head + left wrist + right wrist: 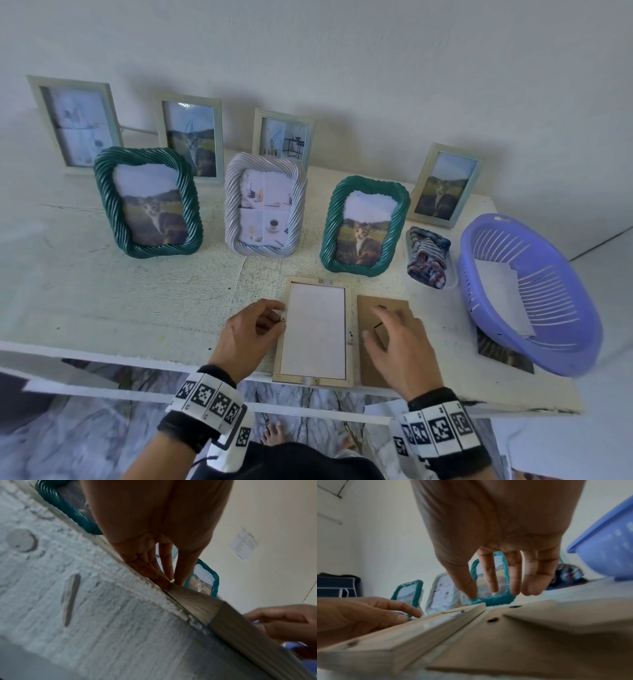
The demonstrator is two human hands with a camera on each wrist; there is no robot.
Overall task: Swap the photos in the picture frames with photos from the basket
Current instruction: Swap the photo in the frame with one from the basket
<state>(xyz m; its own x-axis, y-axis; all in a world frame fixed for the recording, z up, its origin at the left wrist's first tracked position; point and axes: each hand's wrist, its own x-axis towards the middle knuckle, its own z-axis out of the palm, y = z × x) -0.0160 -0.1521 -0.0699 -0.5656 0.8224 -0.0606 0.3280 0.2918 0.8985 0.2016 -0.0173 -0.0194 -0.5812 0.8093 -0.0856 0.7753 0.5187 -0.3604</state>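
Observation:
A wooden picture frame lies face down near the table's front edge, with the white back of a photo showing inside it. My left hand pinches a small clip on the frame's left rim; in the left wrist view the fingertips meet at the frame's edge. The brown backing board lies just right of the frame. My right hand hovers over it with relaxed, spread fingers and holds nothing. The purple basket at the right holds a white photo.
Several framed photos stand upright behind, the nearest a teal one and a silver one. A striped cloth in a small tray sits left of the basket. A loose photo lies partly under the basket's front rim.

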